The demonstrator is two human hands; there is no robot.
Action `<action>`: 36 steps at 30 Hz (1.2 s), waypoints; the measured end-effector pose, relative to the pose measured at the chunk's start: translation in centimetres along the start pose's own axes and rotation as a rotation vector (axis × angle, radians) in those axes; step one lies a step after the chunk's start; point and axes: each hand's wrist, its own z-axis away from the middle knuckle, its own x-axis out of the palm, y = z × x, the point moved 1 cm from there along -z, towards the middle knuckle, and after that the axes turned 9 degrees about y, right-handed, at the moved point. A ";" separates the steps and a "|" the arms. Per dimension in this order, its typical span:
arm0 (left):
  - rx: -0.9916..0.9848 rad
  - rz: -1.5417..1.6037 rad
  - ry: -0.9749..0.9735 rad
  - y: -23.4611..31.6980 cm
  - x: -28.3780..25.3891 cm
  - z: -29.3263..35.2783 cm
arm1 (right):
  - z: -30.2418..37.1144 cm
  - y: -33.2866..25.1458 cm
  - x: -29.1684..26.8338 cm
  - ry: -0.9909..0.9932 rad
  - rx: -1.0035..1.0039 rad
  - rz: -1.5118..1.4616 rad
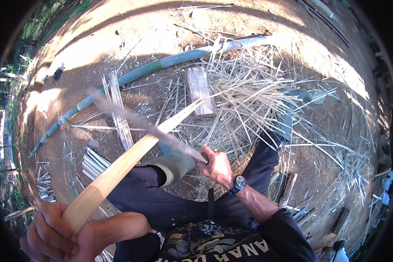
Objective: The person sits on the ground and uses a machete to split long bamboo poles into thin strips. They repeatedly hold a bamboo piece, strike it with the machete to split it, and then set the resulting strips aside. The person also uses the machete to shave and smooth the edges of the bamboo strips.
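My left hand point(87, 233), low at the left, is closed round the near end of a long pale bamboo strip point(122, 168). The strip slants away to the upper right. Its narrower far end appears over a squared wooden block point(200, 93); whether they touch I cannot tell. In the middle, my right hand point(217, 168) is wrapped round the dark handle of a machete, with a watch on that wrist. The long machete blade point(148, 127), blurred by motion, points to the upper left and crosses above the strip.
A long green bamboo pole point(150, 67) lies across the ground beyond the block. Thin bamboo shavings point(253, 102) are heaped right of the block, partly over my right boot point(284, 120). Split wood pieces point(118, 113) lie left of it, and a bundle of strips point(94, 163) rests nearer me.
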 end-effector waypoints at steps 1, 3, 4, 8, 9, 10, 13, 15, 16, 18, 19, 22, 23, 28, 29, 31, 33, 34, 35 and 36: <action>0.010 0.002 0.043 -0.2 0.2 -0.1 | -0.3 1.6 0.2 -0.014 0.081 0.022; 0.041 0.007 0.123 -0.5 0.5 -0.3 | -0.4 2.3 -0.4 -0.072 0.158 0.074; 0.027 -0.017 0.112 -0.3 0.3 -0.3 | -0.3 1.5 -0.8 -0.084 0.176 0.075; 0.059 -0.064 0.123 0.3 -0.5 0.0 | 1.0 -2.8 -2.1 -0.090 0.070 -0.002; 0.085 -0.063 0.134 0.4 -0.4 0.1 | 1.1 -2.5 -2.2 -0.090 0.045 0.016; 0.093 -0.029 0.154 0.3 -0.5 0.0 | 0.8 -2.1 -2.0 -0.088 0.015 0.028; 0.040 0.039 0.144 0.1 -0.7 -0.5 | -0.9 6.4 0.1 -0.023 0.226 0.170; -0.085 0.014 0.043 0.1 -0.8 -0.7 | -1.9 6.4 -0.6 -0.029 0.186 0.227; -0.005 -0.061 0.119 0.4 -1.0 -0.5 | -1.3 5.2 -0.7 -0.047 0.198 0.235; 0.171 -0.199 0.268 0.9 -1.4 0.2 | -0.5 2.7 -1.3 -0.088 0.249 0.155; 0.126 -0.018 0.147 1.1 -1.9 0.4 | -0.1 1.4 -1.5 -0.058 0.170 0.128; 0.240 -0.002 0.213 1.8 -3.0 0.4 | -0.1 1.0 -1.6 -0.029 0.029 0.107; 0.231 -0.027 0.208 1.8 -3.3 0.4 | -0.7 2.7 -1.1 -0.081 0.168 0.161; 0.178 -0.168 0.155 1.3 -3.6 0.3 | -2.3 10.9 0.2 -0.035 0.166 0.316; 0.163 -0.170 0.123 1.4 -3.8 0.4 | -1.5 9.8 0.1 -0.055 0.205 0.296; 0.149 -0.170 0.028 1.7 -4.0 0.7 | -1.5 7.3 -1.0 -0.075 0.264 0.271; 0.047 -0.267 -0.032 2.0 -3.5 0.7 | -1.5 3.5 -2.3 -0.112 0.151 0.181; -0.006 -0.311 -0.067 2.1 -2.9 0.4 | -1.4 2.2 -2.5 -0.124 0.097 0.133; -0.058 -0.356 -0.101 2.2 -2.3 0.2 | -0.8 1.7 -2.3 -0.139 0.041 0.058; -0.102 -0.395 -0.139 2.2 -1.6 -0.3 | -1.1 1.7 -2.2 -0.122 -0.027 0.066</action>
